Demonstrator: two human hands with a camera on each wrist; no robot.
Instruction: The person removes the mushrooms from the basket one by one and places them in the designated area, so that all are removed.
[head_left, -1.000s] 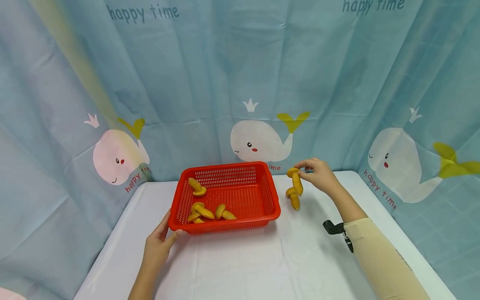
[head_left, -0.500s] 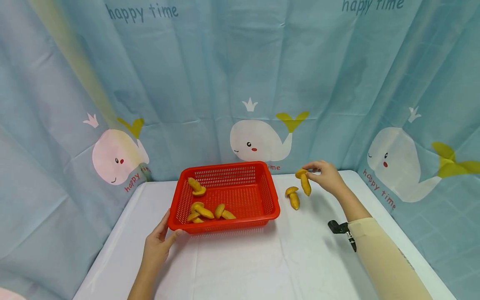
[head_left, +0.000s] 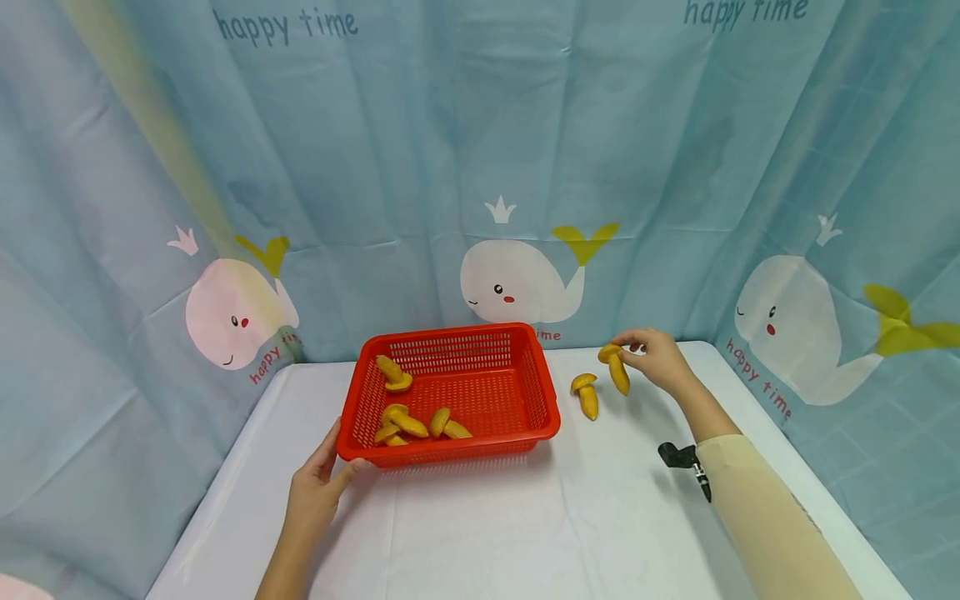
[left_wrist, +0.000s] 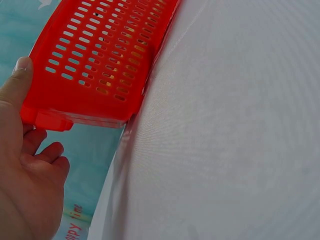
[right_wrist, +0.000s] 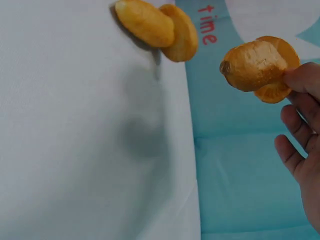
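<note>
**Yellow mushroom held just right of the red basket**

Yellow toy mushroom (head_left: 617,367) is pinched by its cap end in the right hand (head_left: 654,358), seen from the head view. It's held in the air above the white desk (head_left: 525,517), stem hanging down and slightly to the right, so the long axis is close to upright. A second mushroom (head_left: 586,395) is lying on the desk just beside it, to the left and a bit nearer, between the held one and the red basket (head_left: 545,392). The basket is to the left of the right hand, not far off, and several more mushrooms (head_left: 411,423) are already inside. The basket's near left corner is gripped by the left hand (head_left: 318,487), thumb hooked over the rim.

From the left wrist view, the thumb (left_wrist: 15,82) is pressed against the basket's corner (left_wrist: 50,117), and the other fingers are curled underneath it.

From the right wrist view, the held mushroom (right_wrist: 257,65) is pinched at the cap between thumb and fingertip, the rest of the fingers (right_wrist: 292,137) loosely spread and touching nothing. The lying mushroom (right_wrist: 155,27) is seen farther off on the desk, stem flat, well clear of the hand.
</note>
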